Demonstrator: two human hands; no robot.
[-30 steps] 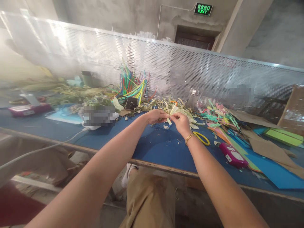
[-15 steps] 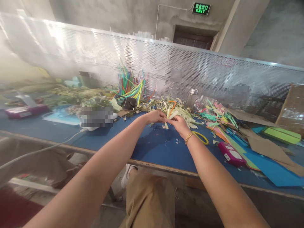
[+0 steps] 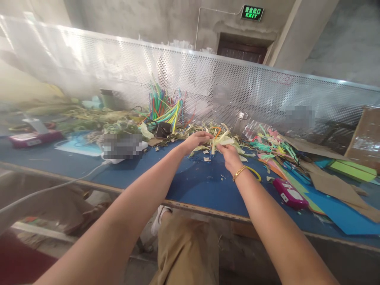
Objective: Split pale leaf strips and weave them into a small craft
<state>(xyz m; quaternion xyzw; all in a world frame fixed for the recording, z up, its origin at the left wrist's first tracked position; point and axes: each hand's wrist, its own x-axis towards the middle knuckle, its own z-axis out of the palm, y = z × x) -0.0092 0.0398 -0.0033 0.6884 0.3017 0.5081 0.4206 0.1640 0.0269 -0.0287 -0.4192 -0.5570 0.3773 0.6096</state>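
Observation:
Pinched between the thumb and fingers of my right hand (image 3: pixel 231 156) are pale yellow-green leaf strips (image 3: pixel 222 141), resembling corn husk; their ends fan out up and to the left. My left hand (image 3: pixel 196 141) is just left of them, fingers stretched out towards the strips and a small gap from my right hand. Its thumb is hidden, and I see nothing held in it. Behind both hands lies a heap of similar strips (image 3: pixel 241 149), with a bent orange strip (image 3: pixel 218 130) among them. A yellow ring (image 3: pixel 255 172) lies beside my right wrist.
On the blue table (image 3: pixel 196 182) are a white power strip (image 3: pixel 114 159), coloured stems (image 3: pixel 168 105), a metal-capped bottle (image 3: pixel 241 120), a magenta box (image 3: pixel 290 193) and coloured sheets (image 3: pixel 341 209). A perforated metal screen (image 3: pixel 190 75) runs along the back.
My hands have moved apart. The left has come off the strips with its fingers straightened; the right keeps hold of them, slightly further right.

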